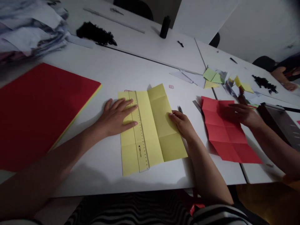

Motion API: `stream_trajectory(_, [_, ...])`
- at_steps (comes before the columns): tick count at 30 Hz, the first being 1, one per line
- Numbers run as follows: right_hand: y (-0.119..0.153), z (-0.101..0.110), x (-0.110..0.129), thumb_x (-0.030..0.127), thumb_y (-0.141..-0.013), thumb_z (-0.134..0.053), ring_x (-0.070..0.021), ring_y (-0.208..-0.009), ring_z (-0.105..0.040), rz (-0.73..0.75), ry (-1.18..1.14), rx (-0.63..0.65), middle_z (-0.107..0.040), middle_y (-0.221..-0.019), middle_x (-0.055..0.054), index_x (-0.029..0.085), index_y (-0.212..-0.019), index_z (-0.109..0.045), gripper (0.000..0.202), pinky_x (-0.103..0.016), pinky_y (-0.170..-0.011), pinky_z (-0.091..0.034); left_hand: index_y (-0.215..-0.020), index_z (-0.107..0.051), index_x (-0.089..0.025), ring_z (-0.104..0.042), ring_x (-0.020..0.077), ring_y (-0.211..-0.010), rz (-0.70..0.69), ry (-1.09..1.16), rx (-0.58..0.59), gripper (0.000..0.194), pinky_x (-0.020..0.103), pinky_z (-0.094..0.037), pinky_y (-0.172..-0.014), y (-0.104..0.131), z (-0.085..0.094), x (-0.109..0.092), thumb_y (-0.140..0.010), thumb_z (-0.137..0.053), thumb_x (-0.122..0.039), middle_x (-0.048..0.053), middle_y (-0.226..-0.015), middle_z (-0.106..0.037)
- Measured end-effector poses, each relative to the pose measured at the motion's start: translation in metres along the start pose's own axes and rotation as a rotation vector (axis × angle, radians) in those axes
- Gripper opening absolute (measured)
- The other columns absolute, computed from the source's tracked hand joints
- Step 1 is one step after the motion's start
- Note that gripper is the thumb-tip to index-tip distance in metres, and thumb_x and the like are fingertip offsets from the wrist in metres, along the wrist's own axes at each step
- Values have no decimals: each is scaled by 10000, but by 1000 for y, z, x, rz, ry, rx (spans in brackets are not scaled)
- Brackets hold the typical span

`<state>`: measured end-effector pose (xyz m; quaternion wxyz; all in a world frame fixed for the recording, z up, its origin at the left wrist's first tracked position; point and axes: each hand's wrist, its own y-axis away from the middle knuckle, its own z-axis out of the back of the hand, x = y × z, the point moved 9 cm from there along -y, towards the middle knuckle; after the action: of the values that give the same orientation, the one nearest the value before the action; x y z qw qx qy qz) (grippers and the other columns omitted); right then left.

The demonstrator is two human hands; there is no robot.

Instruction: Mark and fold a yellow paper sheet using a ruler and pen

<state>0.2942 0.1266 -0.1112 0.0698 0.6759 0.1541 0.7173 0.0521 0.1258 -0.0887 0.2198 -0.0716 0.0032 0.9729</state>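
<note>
A creased yellow sheet (pixel 151 125) lies in front of me, its right part lifted along a fold. On its left part rests a clear ruler (pixel 142 143), running lengthwise. My left hand (pixel 117 117) lies flat with fingers spread over the sheet and the ruler's upper half. At the raised right edge, my right hand (pixel 184 125) pinches the yellow sheet, thumb on top. A pen (pixel 180 109) lies just beyond my right hand, partly hidden.
Stacked red sheets (pixel 49 100) lie at left. At right, another person's hand (pixel 246 114) touches a creased red sheet (pixel 227 131). Beyond are paper scraps (pixel 213 76), a black bottle (pixel 165 27), black yarn (pixel 95 32) and a dark box (pixel 281 122). The table edge is near me.
</note>
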Motion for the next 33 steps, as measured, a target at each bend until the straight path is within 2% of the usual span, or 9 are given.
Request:
stream_trajectory(10, [-1,0,-1,524,-743,-670,-229,-750,-674,-11,9,-10,-718,-833,-8,232,-930,-651,347,-398,-711,-536,-1440,-374,-306,-189,301,-1426,0,5,-2,630,542,-73,-1124,2,1,0,-892,-397,-615,29,-1556,-262])
stream_trajectory(18, [-1,-1,-3,495,-759,-675,-187,-701,-663,-7,-23,3,-716,-820,-2,240,-919,-655,302,-325,-641,-529,-1445,-370,-300,-183,299,-1428,-2,1,-1,632,537,-79,-1123,2,2,0,-897,-392,-614,27,-1557,-259])
stream_trajectory(33, [0,-1,-1,488,-738,-693,-181,-699,-662,-4,-44,-5,-714,-804,3,239,-902,-663,300,-321,-645,-529,-1455,-354,-309,-187,303,-1428,-6,-10,-15,634,520,-60,-1133,2,1,0,-900,-376,-615,10,-1562,-250])
